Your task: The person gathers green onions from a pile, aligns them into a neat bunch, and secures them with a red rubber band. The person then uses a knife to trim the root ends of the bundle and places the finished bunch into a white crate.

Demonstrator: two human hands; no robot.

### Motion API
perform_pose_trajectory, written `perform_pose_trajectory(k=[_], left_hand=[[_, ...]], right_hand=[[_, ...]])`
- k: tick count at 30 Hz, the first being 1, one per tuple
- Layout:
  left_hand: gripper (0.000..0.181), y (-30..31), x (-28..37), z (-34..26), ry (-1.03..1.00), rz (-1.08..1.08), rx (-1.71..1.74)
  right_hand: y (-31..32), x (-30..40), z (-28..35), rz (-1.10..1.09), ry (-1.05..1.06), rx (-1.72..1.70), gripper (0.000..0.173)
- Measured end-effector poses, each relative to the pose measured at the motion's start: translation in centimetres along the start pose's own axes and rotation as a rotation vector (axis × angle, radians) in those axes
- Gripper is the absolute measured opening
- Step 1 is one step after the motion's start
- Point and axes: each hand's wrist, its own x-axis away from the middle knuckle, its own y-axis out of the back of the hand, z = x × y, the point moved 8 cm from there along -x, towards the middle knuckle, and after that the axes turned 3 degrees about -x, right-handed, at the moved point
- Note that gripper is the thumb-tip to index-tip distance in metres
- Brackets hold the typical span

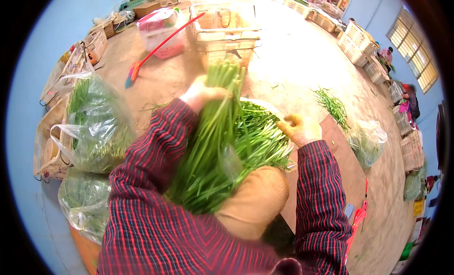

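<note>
A thick bundle of long green leafy stalks (202, 147), like garlic chives, is gripped near its pale upper end by my left hand (207, 92); its leaves hang down over my lap and are blurred. To its right lies a pile of similar stalks (262, 133), with a pale curved rim showing along its far edge. At that pile's right edge is my right hand (299, 129), thumb and fingertips brought together; whether something thin is between them I cannot tell. My bent knee (262, 193) in tan trousers is just below the pile.
Clear plastic bags of greens (103, 133) stand at left beside plastic crates. Ahead are a stacked crate (227, 44), a white and pink container (163, 35) and a red-handled brush (152, 55). Right are loose stalks (331, 106), a small bag (369, 143) and a folded red umbrella (359, 216). People sit farther right.
</note>
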Motion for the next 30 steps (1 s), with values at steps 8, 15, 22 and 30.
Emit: perform_pose_trajectory(k=[8,15,22,30], left_hand=[[0.064,-5.9,1.1,-2.1,-0.303,-0.333,-0.671],[0.100,-11.2,1.8,1.9,0.011,-0.036,-0.612],[0.118,-11.8,6.2,0.6,-0.330,-0.200,-0.867],[0.091,-7.2,6.2,1.4,-0.205,-0.185,-0.452]], right_hand=[[-2.6,3.8,8.6,-0.454,0.241,-1.187,0.047],[-4.1,2.7,-0.1,-0.528,-0.027,-1.409,0.054],[-5.4,3.1,3.0,-0.161,0.110,-1.753,0.063],[-3.9,5.6,11.9,-0.220,0.312,-1.445,0.081]])
